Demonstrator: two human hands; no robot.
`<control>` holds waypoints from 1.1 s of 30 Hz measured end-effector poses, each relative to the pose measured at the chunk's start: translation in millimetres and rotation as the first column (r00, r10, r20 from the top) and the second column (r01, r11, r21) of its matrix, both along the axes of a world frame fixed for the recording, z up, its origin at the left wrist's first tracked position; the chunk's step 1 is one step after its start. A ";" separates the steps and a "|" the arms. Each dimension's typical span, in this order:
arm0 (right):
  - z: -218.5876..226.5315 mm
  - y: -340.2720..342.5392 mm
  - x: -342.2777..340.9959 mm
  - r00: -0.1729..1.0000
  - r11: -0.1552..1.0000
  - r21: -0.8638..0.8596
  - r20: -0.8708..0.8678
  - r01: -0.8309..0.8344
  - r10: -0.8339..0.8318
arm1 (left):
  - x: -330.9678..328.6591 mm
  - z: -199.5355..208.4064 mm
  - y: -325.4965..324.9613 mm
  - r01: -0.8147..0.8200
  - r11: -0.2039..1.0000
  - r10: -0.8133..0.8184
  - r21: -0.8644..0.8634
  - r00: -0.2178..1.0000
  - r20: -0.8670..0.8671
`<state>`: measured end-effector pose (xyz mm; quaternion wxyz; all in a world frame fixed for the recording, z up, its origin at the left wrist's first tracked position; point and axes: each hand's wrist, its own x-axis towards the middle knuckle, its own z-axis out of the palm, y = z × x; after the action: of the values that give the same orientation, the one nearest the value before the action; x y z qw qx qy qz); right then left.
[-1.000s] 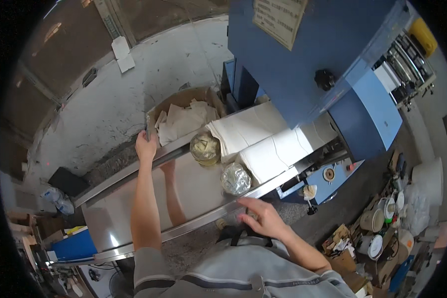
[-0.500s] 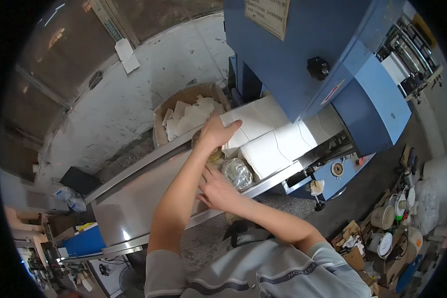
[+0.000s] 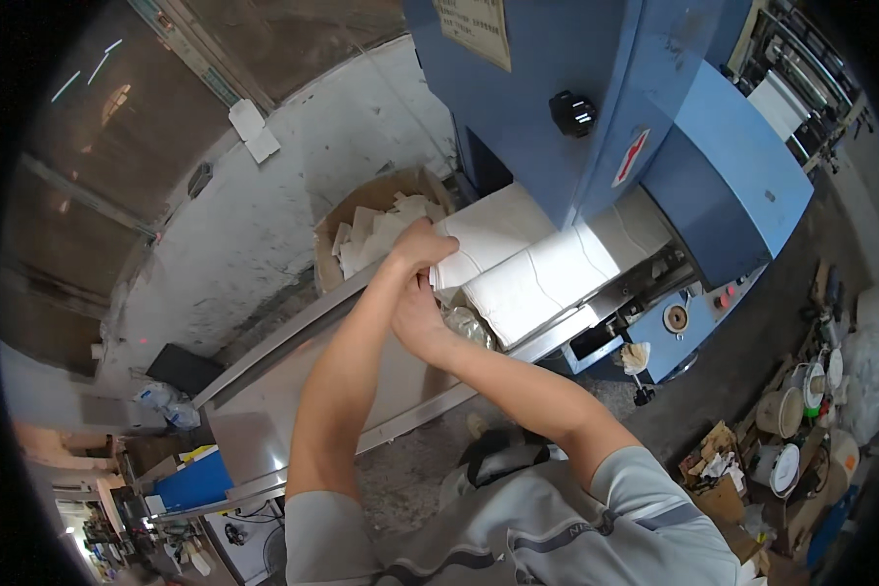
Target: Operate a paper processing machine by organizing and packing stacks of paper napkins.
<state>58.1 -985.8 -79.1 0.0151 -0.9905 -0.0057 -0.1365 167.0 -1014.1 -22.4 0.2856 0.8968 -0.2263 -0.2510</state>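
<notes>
Two rows of stacked white paper sheets, likely napkins, lie on a metal chute [image 3: 249, 430] that slopes out from a blue machine. My left hand [image 3: 422, 246] is closed over the near end of the far row [image 3: 498, 230], its thumb on top and its other fingers hidden. Just below it, my right hand [image 3: 423, 314] reaches up to the same end; its fingertips are partly covered by the left hand. A shiny, clear-wrapped round object [image 3: 471, 328] rests against the end of the near row [image 3: 542, 283], beside my right hand.
Behind the chute stands a cardboard box [image 3: 327, 230] of loose white paper. The blue machine [image 3: 527, 107] with a black knob [image 3: 571, 113] rises at the far side. Buckets [image 3: 779, 412] and clutter lie at the right; a blue panel [image 3: 193, 484] is at the lower left.
My right hand has moved up from beside the clear-wrapped object to the left hand at the far row's end. My left hand has shifted only slightly. The view has turned a little.
</notes>
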 end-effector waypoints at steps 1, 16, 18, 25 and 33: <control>-1.1 0.5 -3.5 1.000 1.000 -0.023 0.011 -0.017 0.017 | -1.3 -3.8 -0.2 -0.004 1.000 0.004 0.001 1.000 0.007; 0.5 9.1 -67.7 0.944 0.937 0.142 0.130 -0.320 0.303 | 7.9 -14.1 50.1 -0.162 0.986 0.162 -0.038 0.987 -0.003; -6.1 1.1 -65.1 0.945 0.933 0.176 0.152 -0.314 0.289 | 4.4 5.9 61.4 -0.298 0.933 0.254 -0.201 0.942 -0.218; 28.7 -36.3 -47.0 0.938 0.868 0.454 -0.164 -0.202 0.305 | 52.9 85.8 152.6 -0.351 0.786 0.171 -0.510 0.915 -0.366; 25.7 -26.7 -48.1 0.906 0.877 0.395 -0.198 -0.275 0.373 | 98.5 70.7 211.2 -0.349 0.414 0.142 -0.841 0.937 -0.319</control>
<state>10.1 -1012.5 -53.4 0.2184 -0.9649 -0.1459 0.0048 265.5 -802.9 48.3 0.7649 0.6084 -0.1594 -0.1388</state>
